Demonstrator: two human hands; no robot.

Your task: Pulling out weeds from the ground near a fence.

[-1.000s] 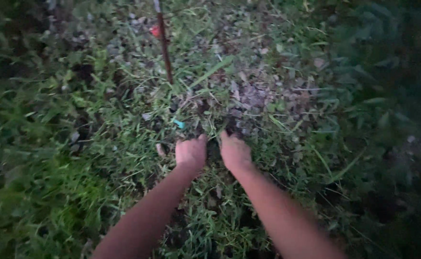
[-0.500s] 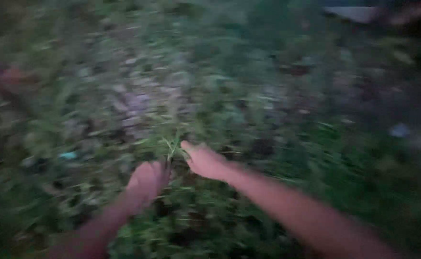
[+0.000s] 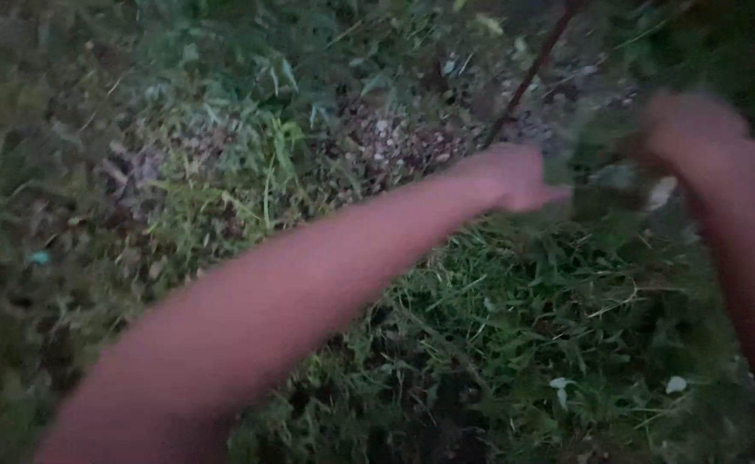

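Note:
Dim light over weedy ground. My left arm reaches from the lower left to the upper right. My left hand (image 3: 519,176) is closed in a fist against a dark, blurred clump of weeds (image 3: 605,176) held above the grass. My right hand (image 3: 695,129) is at the other side of the same clump, smeared by motion, so its grip is unclear. The clump hangs between the two hands.
A thin dark stem (image 3: 532,73) rises at the upper right, just behind my left hand. A patch of dry leaves and pebbles (image 3: 386,142) lies in the middle. Thick green grass (image 3: 515,309) covers the ground below my arms. A small blue scrap (image 3: 40,257) lies at the left.
Both hands have left the ground and swung up and to the right with a clump of weeds. The view has turned right, so the blue scrap sits further left.

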